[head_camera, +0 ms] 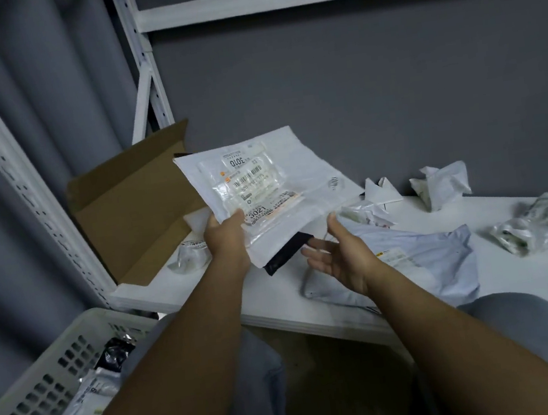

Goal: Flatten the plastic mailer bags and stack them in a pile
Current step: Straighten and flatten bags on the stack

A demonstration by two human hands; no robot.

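Note:
My left hand grips the lower left corner of a flat stack of white mailer bags with shipping labels, held tilted above the white table. A black inner layer shows at the stack's lower edge. My right hand hovers just right of and below the stack, palm up with fingers spread, touching nothing. Beneath that hand a pale blue mailer bag lies loosely flattened on the table. Crumpled white bags lie farther right along the wall.
An open cardboard box stands at the table's left end, a crumpled bag in front of it. A white plastic basket with packets sits at lower left. More crumpled bags lie at right. White shelf posts rise behind.

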